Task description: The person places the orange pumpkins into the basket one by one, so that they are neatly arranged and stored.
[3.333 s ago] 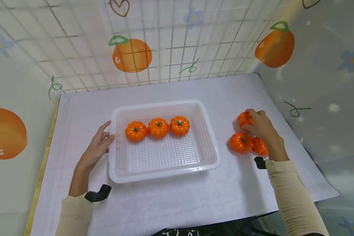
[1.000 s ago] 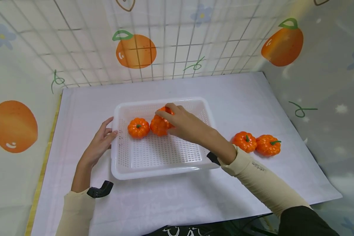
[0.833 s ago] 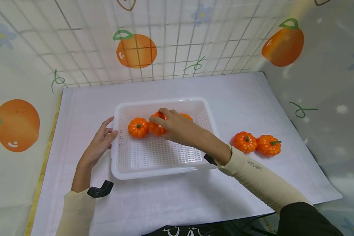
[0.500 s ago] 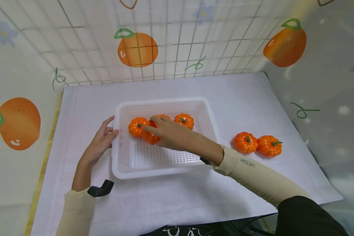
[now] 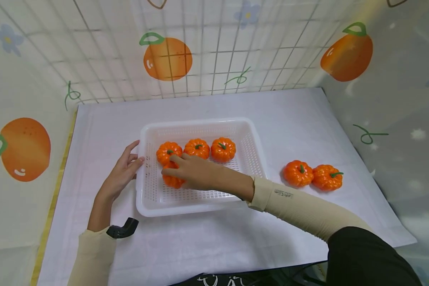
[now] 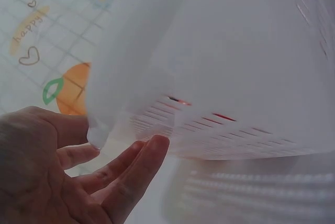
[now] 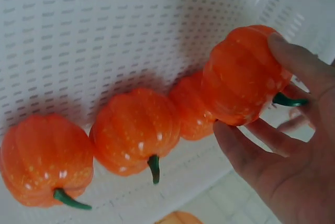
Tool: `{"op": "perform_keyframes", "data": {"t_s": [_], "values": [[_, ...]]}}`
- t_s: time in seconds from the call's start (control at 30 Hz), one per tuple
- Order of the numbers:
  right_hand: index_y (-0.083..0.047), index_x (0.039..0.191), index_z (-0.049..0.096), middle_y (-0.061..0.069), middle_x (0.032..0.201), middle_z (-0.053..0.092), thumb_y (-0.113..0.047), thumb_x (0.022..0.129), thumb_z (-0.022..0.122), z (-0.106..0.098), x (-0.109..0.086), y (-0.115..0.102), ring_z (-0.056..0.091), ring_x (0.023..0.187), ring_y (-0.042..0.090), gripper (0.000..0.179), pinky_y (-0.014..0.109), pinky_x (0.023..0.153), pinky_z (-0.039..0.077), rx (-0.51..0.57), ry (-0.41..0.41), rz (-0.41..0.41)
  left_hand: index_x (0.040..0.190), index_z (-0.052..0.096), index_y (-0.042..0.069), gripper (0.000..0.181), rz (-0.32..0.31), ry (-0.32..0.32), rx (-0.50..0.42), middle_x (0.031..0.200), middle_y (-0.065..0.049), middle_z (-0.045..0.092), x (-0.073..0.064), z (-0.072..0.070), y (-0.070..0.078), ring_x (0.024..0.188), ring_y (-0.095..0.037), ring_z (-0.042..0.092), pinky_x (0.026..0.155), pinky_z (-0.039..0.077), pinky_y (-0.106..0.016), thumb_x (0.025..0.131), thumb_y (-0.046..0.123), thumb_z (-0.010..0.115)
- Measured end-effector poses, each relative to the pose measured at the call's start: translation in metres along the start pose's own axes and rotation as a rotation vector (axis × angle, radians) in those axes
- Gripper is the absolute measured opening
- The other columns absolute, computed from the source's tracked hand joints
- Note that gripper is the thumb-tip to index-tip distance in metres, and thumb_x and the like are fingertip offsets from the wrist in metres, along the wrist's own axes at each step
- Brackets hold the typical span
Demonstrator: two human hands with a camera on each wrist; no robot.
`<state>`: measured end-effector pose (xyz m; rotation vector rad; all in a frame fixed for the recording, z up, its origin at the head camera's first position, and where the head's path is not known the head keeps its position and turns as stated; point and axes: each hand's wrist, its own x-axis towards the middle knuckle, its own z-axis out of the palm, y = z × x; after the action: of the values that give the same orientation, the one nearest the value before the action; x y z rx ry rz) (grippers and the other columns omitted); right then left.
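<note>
My right hand [image 5: 196, 172] grips a small orange pumpkin [image 7: 243, 75] with a green stem, thumb on one side and fingers on the other. It is inside the white perforated plastic basket [image 5: 200, 210], at the front left of a row of three pumpkins. In that row are a left pumpkin [image 5: 167, 150], a middle pumpkin [image 5: 197, 148] and a right pumpkin [image 5: 223, 149]. My left hand [image 5: 120, 171] holds the basket's left rim, thumb over the edge. In the left wrist view, its fingers [image 6: 133, 182] reach under the rim along the slotted outer wall.
Two more pumpkins, one [image 5: 297, 173] beside the other [image 5: 327, 177], sit on the white tabletop [image 5: 271, 238] to the right of the basket. A fruit-printed curtain [image 5: 214, 47] over a wire grid stands behind the table.
My right hand picked up a pumpkin from the group on the right, brought it over the basket, then moved it left and toward the front. My left hand stays on the rim.
</note>
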<state>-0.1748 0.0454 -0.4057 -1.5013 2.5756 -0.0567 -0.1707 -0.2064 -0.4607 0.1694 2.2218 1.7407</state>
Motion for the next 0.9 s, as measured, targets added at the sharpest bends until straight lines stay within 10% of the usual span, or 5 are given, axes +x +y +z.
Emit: {"op": "perform_keyframes", "data": {"t_s": [0.9], "values": [[-0.035,0.130,0.044,0.003,0.120,0.048,-0.036,0.079,0.069,0.026,0.022,-0.009,0.051,0.083,0.019,0.057,0.027,0.075,0.050,-0.251,-0.029,-0.080,0.145,0.015,0.030,0.061,-0.012,0.019,-0.013,0.122,-0.016,0.044,-0.002,0.001,0.000,0.104,-0.033,0.054,0.081,0.049,-0.045,0.094,0.034,0.048]]}}
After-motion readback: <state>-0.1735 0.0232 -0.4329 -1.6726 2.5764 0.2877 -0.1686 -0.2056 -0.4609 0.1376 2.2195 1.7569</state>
